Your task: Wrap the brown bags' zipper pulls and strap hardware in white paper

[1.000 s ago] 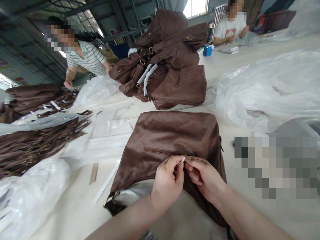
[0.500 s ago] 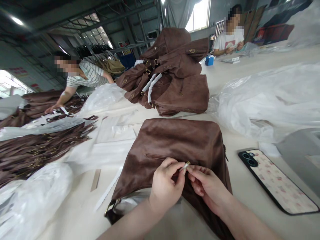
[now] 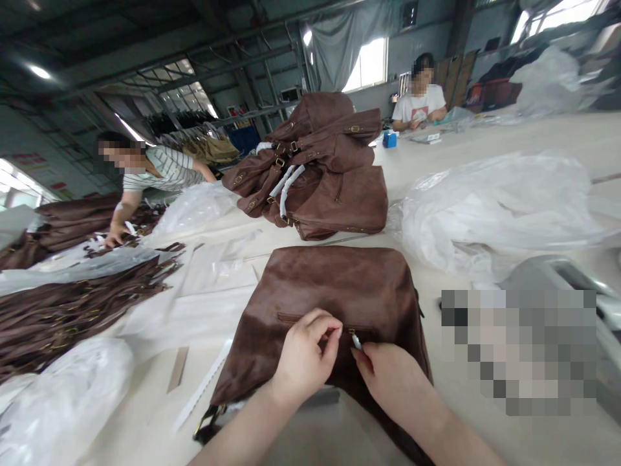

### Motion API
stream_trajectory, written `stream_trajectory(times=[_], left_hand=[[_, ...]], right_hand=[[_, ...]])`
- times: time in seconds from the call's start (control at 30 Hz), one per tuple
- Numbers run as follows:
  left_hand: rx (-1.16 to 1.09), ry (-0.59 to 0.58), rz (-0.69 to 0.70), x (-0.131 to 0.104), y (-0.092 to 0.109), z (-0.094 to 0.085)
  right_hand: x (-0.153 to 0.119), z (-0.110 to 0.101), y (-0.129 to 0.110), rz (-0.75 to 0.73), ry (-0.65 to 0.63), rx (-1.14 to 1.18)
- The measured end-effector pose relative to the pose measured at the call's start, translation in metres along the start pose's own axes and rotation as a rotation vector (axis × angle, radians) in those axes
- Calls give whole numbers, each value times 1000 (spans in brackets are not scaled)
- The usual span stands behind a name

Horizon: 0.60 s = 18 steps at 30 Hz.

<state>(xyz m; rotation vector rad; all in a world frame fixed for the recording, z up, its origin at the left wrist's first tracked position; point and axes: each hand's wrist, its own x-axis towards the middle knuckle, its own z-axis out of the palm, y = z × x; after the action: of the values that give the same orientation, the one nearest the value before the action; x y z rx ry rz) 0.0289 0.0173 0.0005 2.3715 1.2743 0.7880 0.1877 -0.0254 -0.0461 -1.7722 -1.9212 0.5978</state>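
A brown leather handbag (image 3: 334, 278) lies flat on the table in front of me, a zipped pocket across its face. My right hand (image 3: 392, 378) has its thumb and finger closed on the lower end of the zipper pull (image 3: 356, 340), which is wrapped in white. Just left of that pull, my left hand (image 3: 308, 353) makes a pinch above the pocket zip. Whatever may be between its fingertips is too small to make out. The bag's strap end with a brass-coloured ring pokes out at lower left, partly behind my left forearm.
More brown handbags (image 3: 334, 188) are heaped behind this one. Brown straps (image 3: 72, 310) lie to the left, near clear plastic (image 3: 68, 395). Plastic bags (image 3: 495, 213) cover the right side. Two other people (image 3: 160, 168) work across the table. A blurred-out patch hides something at right.
My hands have separated: the left has come off the wrapped zipper pull to the left, while the right stays at it, now lower. The view has tilted up slightly.
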Motion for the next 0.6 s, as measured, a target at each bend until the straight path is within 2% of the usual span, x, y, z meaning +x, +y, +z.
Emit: stream_trajectory(times=[0.13, 0.4, 0.5, 0.6], left_hand=[[263, -215, 97, 19, 9, 6], [754, -628, 270, 76, 41, 18], [798, -673, 301, 80, 48, 20], [815, -683, 365, 72, 44, 22]], right_hand=[[1, -11, 10, 1, 34, -215], [10, -17, 22, 5, -18, -168], [9, -20, 20, 47, -17, -129], [7, -22, 16, 82, 9, -88]])
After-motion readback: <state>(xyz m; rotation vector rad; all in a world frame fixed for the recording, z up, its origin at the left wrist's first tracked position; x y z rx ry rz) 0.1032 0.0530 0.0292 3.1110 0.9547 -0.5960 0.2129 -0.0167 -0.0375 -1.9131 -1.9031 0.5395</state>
